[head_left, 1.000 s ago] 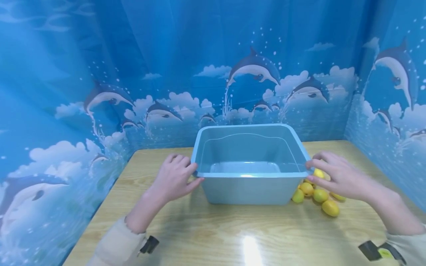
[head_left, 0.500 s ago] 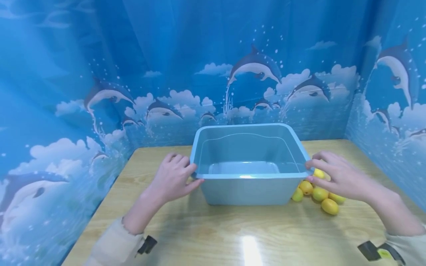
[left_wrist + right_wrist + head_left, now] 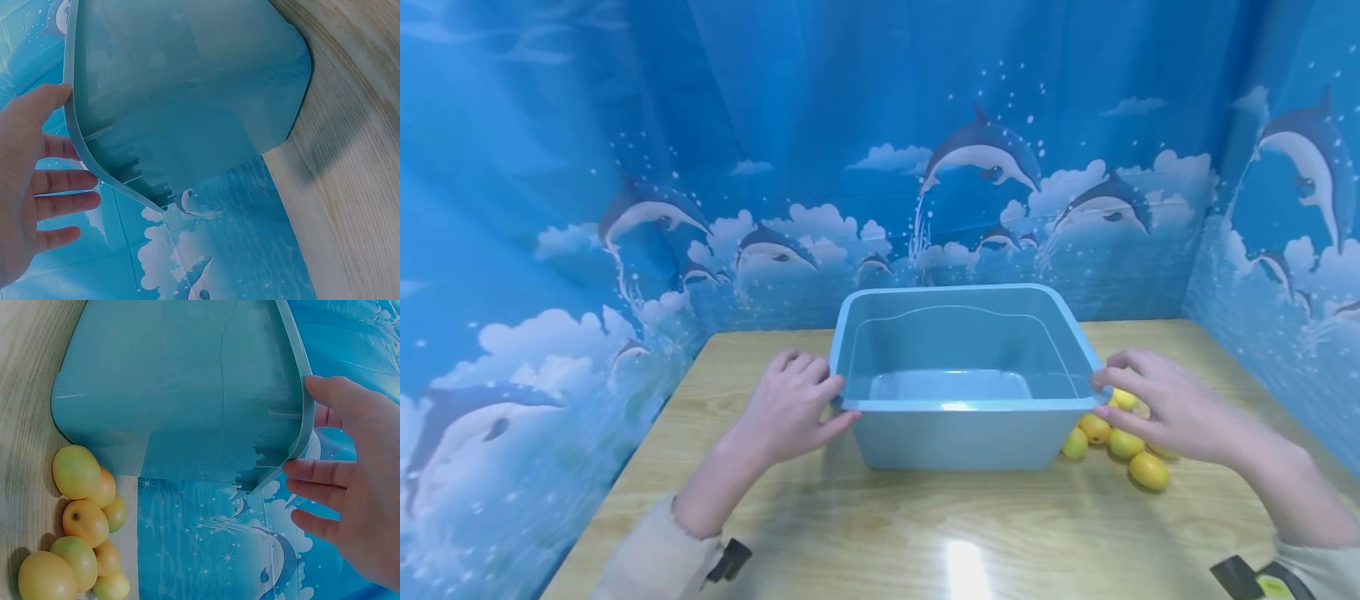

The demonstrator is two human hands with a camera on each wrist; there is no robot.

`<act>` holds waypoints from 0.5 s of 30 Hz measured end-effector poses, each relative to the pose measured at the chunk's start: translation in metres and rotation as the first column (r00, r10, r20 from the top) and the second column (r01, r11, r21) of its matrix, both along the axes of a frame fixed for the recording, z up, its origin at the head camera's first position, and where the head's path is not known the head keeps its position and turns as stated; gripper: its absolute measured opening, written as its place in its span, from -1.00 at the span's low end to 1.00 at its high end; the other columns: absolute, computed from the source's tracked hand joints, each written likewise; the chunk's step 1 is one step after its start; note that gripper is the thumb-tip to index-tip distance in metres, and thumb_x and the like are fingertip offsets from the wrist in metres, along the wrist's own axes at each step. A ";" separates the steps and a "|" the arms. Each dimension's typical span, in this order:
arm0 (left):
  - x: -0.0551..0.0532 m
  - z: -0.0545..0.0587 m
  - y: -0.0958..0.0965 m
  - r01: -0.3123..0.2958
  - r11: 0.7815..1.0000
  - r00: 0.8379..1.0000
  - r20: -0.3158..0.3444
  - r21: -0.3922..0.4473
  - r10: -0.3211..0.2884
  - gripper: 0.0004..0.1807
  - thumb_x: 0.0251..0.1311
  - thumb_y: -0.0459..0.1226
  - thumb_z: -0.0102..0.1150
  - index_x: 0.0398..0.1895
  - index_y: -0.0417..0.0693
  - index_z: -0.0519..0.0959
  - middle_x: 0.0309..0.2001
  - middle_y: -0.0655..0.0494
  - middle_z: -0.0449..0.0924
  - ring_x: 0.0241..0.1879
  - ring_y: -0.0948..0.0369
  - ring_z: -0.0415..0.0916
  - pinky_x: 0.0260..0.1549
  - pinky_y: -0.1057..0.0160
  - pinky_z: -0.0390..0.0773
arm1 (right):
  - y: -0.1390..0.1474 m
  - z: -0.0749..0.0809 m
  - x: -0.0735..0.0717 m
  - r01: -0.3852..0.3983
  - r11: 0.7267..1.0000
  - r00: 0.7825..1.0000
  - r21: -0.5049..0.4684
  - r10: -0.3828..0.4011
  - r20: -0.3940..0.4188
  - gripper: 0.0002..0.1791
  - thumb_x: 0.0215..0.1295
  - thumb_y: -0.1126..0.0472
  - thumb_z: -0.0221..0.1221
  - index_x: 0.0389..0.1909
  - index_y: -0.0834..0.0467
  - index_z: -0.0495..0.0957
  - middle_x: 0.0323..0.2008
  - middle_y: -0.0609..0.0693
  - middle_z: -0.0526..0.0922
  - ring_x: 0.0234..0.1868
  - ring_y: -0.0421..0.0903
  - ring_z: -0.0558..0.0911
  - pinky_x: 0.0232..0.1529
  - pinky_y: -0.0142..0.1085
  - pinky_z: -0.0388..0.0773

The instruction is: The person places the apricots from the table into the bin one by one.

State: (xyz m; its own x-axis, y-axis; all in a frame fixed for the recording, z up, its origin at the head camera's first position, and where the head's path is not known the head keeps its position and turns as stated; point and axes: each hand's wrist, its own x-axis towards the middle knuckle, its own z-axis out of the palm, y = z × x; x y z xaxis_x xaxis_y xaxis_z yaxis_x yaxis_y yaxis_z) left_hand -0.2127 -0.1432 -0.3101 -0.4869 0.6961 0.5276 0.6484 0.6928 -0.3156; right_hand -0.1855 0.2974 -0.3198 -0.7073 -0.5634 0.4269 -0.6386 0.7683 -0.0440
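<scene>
A light-blue plastic tub (image 3: pixel 955 437) stands upright on the wooden table, its open top showing a bare floor inside. At its near left corner my left hand (image 3: pixel 793 408) holds the rim between thumb and forefinger. The left wrist view shows the thumb on the rim (image 3: pixel 70 119), the other fingers spread nearly straight below. My right hand (image 3: pixel 1168 408) pinches the near right corner in the same way. In the right wrist view the right thumb lies on the rim and the forefinger is partly hidden behind it.
Several yellow, orange and greenish fruits (image 3: pixel 1125 443) lie in a cluster just right of the tub, partly under my right hand. A blue dolphin-print curtain (image 3: pixel 775 167) hangs along the back and sides of the wooden table (image 3: pixel 880 533).
The tub has shifted very slightly toward me and to the left, away from the fruits. Both hands keep their places on its rim, and the head view has tilted a little.
</scene>
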 end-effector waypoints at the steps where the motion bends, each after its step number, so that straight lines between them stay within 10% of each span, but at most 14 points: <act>1: 0.000 0.000 0.000 0.000 1.000 1.000 -0.002 0.002 0.000 -0.60 -0.03 0.12 0.27 -0.51 -0.01 0.54 -0.53 0.13 0.37 -0.43 0.11 0.43 -0.14 -0.05 0.49 | 0.000 0.000 0.000 0.001 1.000 1.000 0.001 -0.001 0.000 -0.67 0.04 0.09 0.33 -0.14 0.00 0.55 -0.19 -0.03 0.48 -0.25 -0.07 0.46 -0.36 -0.12 0.42; 15: 0.003 -0.002 -0.002 -0.025 1.000 0.999 0.031 0.012 0.025 -0.56 -0.02 0.15 0.24 -0.46 -0.03 0.51 -0.43 0.09 0.49 -0.32 0.08 0.49 -0.10 -0.03 0.47 | -0.005 0.003 0.010 0.066 0.998 0.995 0.002 -0.066 0.069 -0.68 0.10 0.07 0.30 -0.11 0.02 0.54 -0.18 -0.05 0.50 -0.21 -0.03 0.48 -0.32 -0.09 0.46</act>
State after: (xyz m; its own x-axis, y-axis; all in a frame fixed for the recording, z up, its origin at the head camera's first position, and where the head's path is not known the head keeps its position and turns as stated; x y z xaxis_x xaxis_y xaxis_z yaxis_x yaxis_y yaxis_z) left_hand -0.2092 -0.1447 -0.3117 -0.5205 0.6770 0.5204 0.6400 0.7127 -0.2870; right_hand -0.1756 0.2922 -0.3168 -0.7707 -0.5143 0.3761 -0.5817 0.8088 -0.0862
